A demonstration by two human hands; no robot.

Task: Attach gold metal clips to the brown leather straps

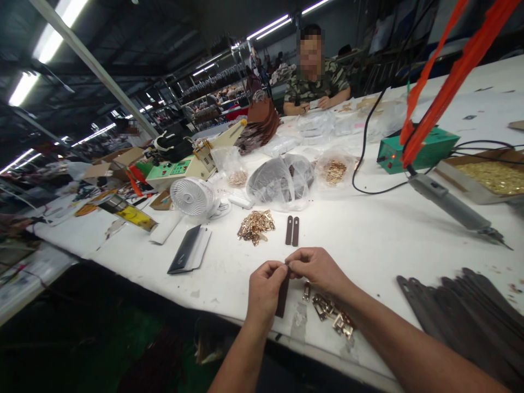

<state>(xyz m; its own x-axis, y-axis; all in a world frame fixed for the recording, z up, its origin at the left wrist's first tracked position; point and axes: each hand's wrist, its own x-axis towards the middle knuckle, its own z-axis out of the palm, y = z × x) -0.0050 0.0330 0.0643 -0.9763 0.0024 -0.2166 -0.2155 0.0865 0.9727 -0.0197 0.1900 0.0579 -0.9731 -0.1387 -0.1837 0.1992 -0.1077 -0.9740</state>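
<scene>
My left hand (266, 286) is closed on the upper part of a dark brown strip (282, 299), whose lower end hangs toward the table's front edge. At the strip's top, my right hand (315, 267) pinches with thumb and forefinger, touching the left fingertips; what lies between these fingers is too small to make out. Gold metal buckles (327, 311) lie beside and under my right wrist. Beyond the hands, two short brown strips (292, 231) lie side by side, with a pile of small gold pieces (256, 226) to their left.
Long dark strips (462, 316) are stacked at the right. An electric screwdriver (450, 204) hangs near a green box (417, 150). Plastic bags (280, 180), a white fan (194, 196) and a dark notebook (189, 250) stand or lie farther back. A person (315, 82) sits across the table.
</scene>
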